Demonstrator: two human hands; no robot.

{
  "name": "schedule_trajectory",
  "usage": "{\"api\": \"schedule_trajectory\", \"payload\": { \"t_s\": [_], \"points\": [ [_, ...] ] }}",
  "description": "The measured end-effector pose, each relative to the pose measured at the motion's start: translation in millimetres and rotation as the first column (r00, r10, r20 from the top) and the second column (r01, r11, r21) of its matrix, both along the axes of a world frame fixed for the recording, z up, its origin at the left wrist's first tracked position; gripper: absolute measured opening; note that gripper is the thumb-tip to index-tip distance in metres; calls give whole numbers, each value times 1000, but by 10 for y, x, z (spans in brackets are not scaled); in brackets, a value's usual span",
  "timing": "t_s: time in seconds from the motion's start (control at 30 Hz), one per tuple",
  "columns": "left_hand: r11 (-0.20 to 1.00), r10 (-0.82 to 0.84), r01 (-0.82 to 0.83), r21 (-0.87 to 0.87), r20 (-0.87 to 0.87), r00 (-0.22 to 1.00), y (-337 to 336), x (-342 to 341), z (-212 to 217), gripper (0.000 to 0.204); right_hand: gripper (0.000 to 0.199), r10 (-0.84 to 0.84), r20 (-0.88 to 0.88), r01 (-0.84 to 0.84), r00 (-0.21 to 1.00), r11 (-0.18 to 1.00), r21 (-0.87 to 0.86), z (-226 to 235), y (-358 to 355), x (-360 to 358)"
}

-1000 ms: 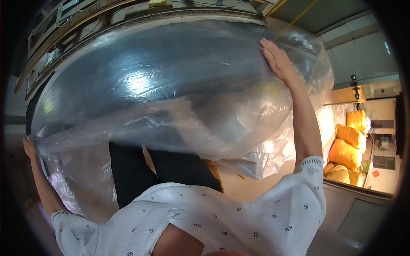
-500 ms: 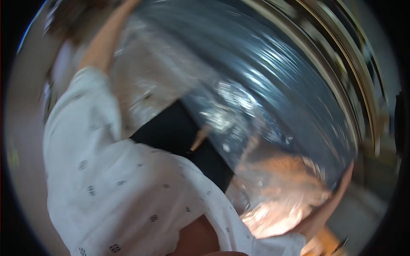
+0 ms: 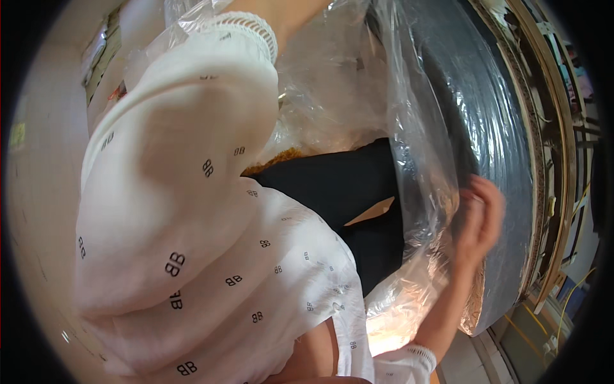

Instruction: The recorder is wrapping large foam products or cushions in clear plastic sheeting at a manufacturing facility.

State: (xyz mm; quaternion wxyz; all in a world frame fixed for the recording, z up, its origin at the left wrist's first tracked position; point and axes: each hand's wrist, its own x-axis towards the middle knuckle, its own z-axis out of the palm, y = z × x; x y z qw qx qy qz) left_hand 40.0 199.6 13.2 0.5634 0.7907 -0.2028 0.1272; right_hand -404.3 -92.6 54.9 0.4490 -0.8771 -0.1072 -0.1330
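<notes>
The view has been swung sharply since a second ago: then the big dark disc wrapped in clear plastic was seen spread across the top of the picture, held up by both raised arms, one hand at each end; now the disc is seen standing nearly on edge along the right side, its ribbed grey-blue face curving from the upper middle down to the lower right. The clear plastic wrap is hung loosely over it and is bunched in folds toward the middle and the bottom, where it is lit orange from behind. The right hand is laid against the wrap at the disc's inner edge, fingers spread and slightly curled, somewhat blurred; whether film is pinched between the fingers or only pressed cannot be told. The left arm is raised in a white patterned sleeve that fills the left half of the view, its lace cuff close to the top edge; the left hand itself is cut off above the frame, so its state cannot be told, though the arm is aimed at the top of the wrapped disc. Black trousers are seen between sleeve and plastic. Judged from the change, the disc appears to have been turned or the body tilted, so that the load is now handled from its side with the grip moved to the plastic's edge. Shelving is seen curving beyond the disc on the right.
</notes>
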Motion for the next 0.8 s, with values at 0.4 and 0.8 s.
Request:
{"api": "schedule_trajectory", "payload": {
  "t_s": [0.4, 0.8],
  "points": [
    [879, 464, -435, -196, 140, 875, -804, -43, -103, 26, 76, 347, -749, 161, 565, 844, 512, -1326, 2153, 1567],
    [936, 351, -351, -21, 105, 931, -480, 97, -184, 24, 39, 538, -422, 286, 729, 320, 903, -663, 760, 520]
  ]
}}
